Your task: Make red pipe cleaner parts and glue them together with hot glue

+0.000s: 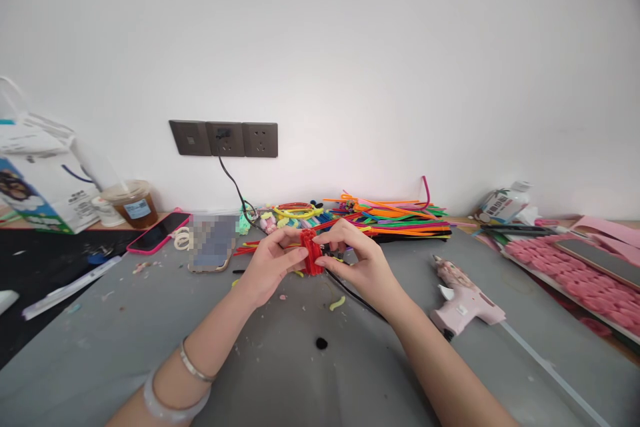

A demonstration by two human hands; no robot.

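Between my two hands is a red piece that looks made of bent pipe cleaners (312, 255), held up over the middle of the grey table. My left hand (276, 263) grips its left side with thumb and fingers. On the other side, my right hand (357, 260) pinches the red piece's right edge. Behind my hands lies a pile of colourful pipe cleaners (395, 219). A yellow scrap (337, 303) and a small black round piece (321, 343) rest on the table nearer to me.
At right lies a pink glue gun (467, 303) with a long glue stick, beside a pink keyboard (575, 273). Two phones, a pink-edged one (159, 232) and another (215, 243), a drink cup (133, 203) and a carton (45, 173) stand left. A black cord (233, 180) hangs from the wall socket.
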